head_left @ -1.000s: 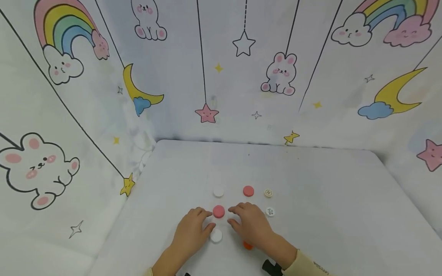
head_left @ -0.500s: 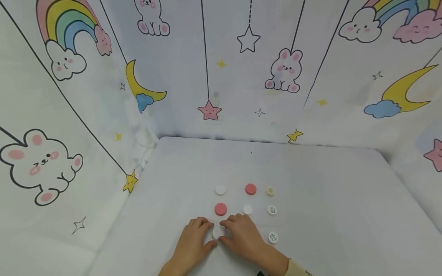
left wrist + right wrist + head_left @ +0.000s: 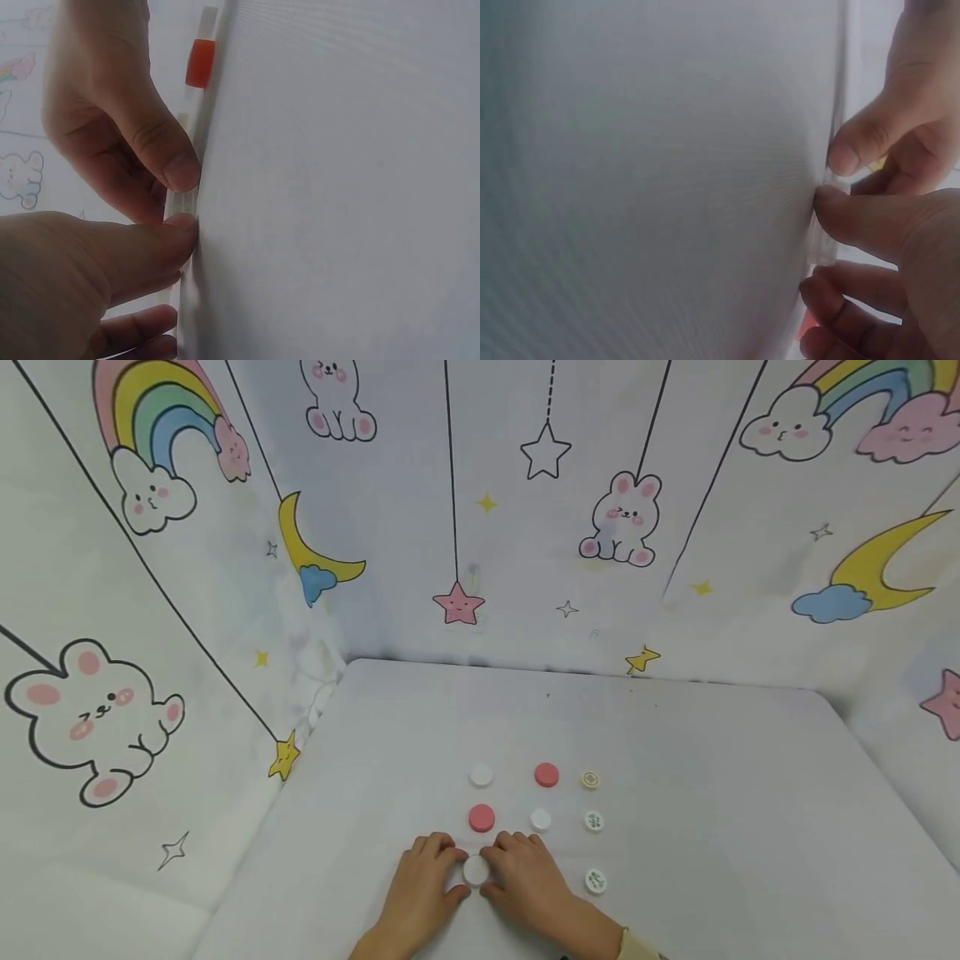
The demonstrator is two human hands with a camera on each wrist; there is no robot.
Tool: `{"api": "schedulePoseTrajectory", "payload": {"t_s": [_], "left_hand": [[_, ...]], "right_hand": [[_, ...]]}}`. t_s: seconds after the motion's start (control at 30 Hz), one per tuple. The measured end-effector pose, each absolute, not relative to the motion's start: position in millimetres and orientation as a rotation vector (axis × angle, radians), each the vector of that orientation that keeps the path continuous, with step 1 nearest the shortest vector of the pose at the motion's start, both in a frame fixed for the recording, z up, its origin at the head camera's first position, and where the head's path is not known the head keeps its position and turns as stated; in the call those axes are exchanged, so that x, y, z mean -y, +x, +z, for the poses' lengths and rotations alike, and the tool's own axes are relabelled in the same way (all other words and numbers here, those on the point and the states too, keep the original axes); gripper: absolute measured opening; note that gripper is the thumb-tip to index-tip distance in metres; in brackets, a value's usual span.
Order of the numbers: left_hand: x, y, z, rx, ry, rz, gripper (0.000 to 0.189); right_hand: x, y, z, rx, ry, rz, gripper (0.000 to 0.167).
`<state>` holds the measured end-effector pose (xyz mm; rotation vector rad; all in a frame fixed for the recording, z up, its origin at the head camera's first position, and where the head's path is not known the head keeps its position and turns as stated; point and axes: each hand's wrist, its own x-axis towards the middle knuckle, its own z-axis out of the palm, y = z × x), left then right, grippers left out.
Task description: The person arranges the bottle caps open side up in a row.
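Observation:
A white bottle cap (image 3: 476,870) with a ridged side lies on the table between both hands. My left hand (image 3: 422,887) holds its left edge with thumb and fingertips. From the other side my right hand (image 3: 531,885) holds the cap's right edge, its thumb and forefinger bent around it. In the right wrist view the cap (image 3: 823,241) shows between thumb and finger. Just beyond the hands lies a red cap (image 3: 482,817), with a smaller white cap (image 3: 541,820) to its right. An orange cap (image 3: 201,64) appears in the left wrist view; the right hand hides it in the head view.
Farther back sit another white cap (image 3: 482,775) and a red cap (image 3: 547,775). A column at the right has a cream disc (image 3: 590,779) and two white discs (image 3: 594,821) with green marks. Cartoon-printed cloth (image 3: 405,527) surrounds the white table (image 3: 712,793).
Both hands have moved from around the red cap down to the white cap nearest the person, and closed in on its edges. The head view has shifted slightly.

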<state>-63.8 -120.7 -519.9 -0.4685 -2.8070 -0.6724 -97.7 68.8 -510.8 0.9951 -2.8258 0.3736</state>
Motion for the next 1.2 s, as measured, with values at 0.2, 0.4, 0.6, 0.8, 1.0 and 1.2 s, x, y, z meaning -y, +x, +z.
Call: {"api": "schedulePoseTrajectory", "payload": {"t_s": [0.2,0.4,0.6,0.8,1.0,1.2], "left_hand": [[118.3,-65.2,-519.3,2.834,-0.461,-0.675,0.036],[118.1,-64.7,-520.2,2.834,-0.451,-0.692,0.036],[117.7,-64.3,-523.9,2.786,-0.431,-0.742,0.036],[117.7,-64.2,-524.6,2.773,-0.413,-0.803,0.029],[117.9,-63.7,-522.5,2.779,-0.380,-0.840,0.023],[116.3,-62.3,-515.8,2.784,-0.347,-0.923,0.014]], "right_hand": [[-68.7,-97.9,-513.3,2.808,0.984,0.388,0.037],[-69.5,-96.6,-511.6,2.797,0.989,0.429,0.037],[-69.8,-96.4,-509.5,2.833,0.975,0.488,0.036],[-70.9,-97.1,-509.3,2.793,0.992,0.558,0.035],[-72.6,-97.5,-512.1,2.678,0.993,0.650,0.029],[-72.7,-96.2,-513.1,2.618,0.970,0.757,0.022]]}}
